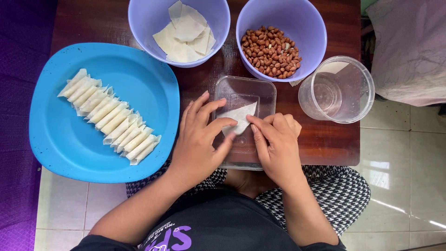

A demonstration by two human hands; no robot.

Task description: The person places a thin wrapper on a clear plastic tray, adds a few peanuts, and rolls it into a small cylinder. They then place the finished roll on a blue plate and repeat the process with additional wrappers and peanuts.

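both hands work one wrapper: the left hand (197, 142) and right hand (276, 144) pinch a thin white triangular wrapper (239, 116) with narrow fingers over a clear lid (267, 93) on the tabletop (325, 139). about fifteen finished rolls (109, 116) line the blue plate (60, 139). beyond, one bowl holds a few loose wrappers (186, 32), another peanuts (272, 51), so more seems left.
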